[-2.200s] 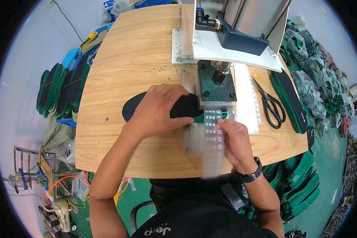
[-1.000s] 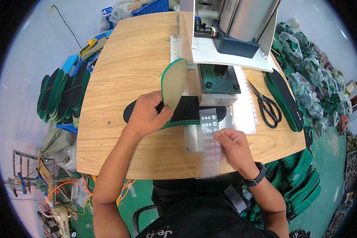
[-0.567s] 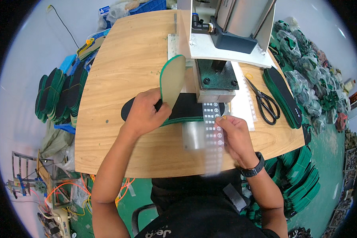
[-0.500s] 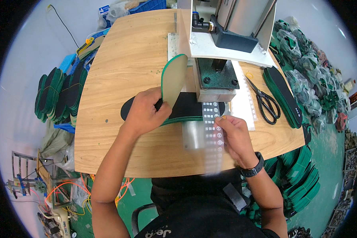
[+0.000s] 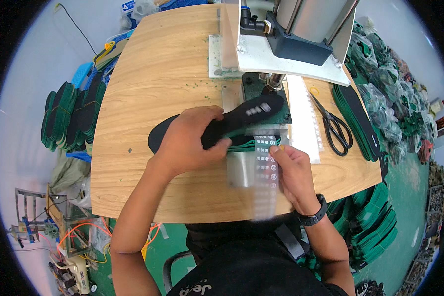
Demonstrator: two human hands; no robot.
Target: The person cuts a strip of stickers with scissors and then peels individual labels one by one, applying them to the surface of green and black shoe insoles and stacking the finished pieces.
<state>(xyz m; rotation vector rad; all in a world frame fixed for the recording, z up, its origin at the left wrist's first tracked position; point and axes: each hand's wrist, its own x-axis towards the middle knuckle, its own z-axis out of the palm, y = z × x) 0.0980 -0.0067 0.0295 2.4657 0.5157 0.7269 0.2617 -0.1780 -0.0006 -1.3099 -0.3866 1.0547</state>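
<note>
My left hand (image 5: pixel 195 140) grips a black insole (image 5: pixel 239 117) by its near part, thumb below and fingers over it. Its far end carries a white printed mark and points right, just in front of the press head (image 5: pixel 286 106). Under that hand lies a stack of black insoles with green edges (image 5: pixel 159 134), partly hidden by the hand. My right hand (image 5: pixel 297 172) pinches a clear strip with rows of white marks (image 5: pixel 266 172) by its edge. The strip's upper end lies at the insole stack's right end; its lower end hangs blurred over a metal cylinder (image 5: pixel 240 169).
The press (image 5: pixel 301 44) stands at the back of the wooden table (image 5: pixel 158 64). Black scissors (image 5: pixel 338 129), a white sheet (image 5: pixel 301 113) and another insole stack (image 5: pixel 352 118) lie on the right. Bundled insoles (image 5: pixel 74 116) sit beyond the left edge.
The insole in my left hand has swung from upright, pale underside showing, to lying slanted with its black marked face up. The press head looks raised. My right hand still pinches the strip.
</note>
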